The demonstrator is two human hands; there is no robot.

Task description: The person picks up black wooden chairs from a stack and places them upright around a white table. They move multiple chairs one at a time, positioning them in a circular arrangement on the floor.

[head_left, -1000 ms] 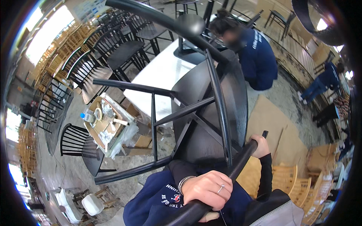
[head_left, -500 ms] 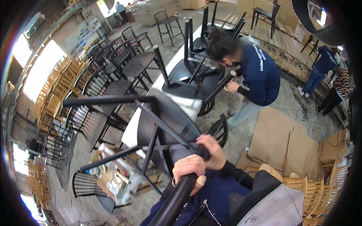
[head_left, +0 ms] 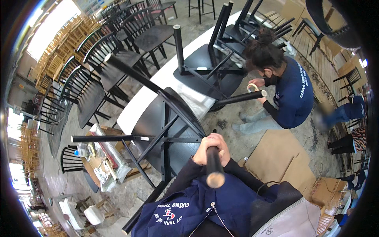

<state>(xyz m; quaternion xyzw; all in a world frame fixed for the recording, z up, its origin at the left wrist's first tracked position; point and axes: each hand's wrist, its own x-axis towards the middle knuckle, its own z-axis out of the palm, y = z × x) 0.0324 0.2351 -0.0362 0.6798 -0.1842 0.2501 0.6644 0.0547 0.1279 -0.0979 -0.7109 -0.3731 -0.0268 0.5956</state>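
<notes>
An upside-down black chair (head_left: pixel 179 112) rests with its seat at the near end of a white-topped table (head_left: pixel 130 114). Its legs and stretchers stick up and outward. One round black chair leg (head_left: pixel 214 168) points toward me, its pale bare end showing. My left hand (head_left: pixel 203 151) and my right hand (head_left: pixel 224 150) are closed around this leg side by side, close to the seat. Some of their fingers are hidden behind the leg and each other.
More upturned black chairs (head_left: pixel 201 67) fill the table beyond. At its right side a co-worker (head_left: pixel 292 87) bends, holding a tape roll (head_left: pixel 251 87). Black chairs (head_left: pixel 89 96) crowd the left floor. A box of materials (head_left: pixel 104 158) stands near left; cardboard (head_left: pixel 276 154) lies right.
The chair has turned and come down onto the table, and the held leg now points at me. My hands have drawn together on it. The co-worker appears farther right.
</notes>
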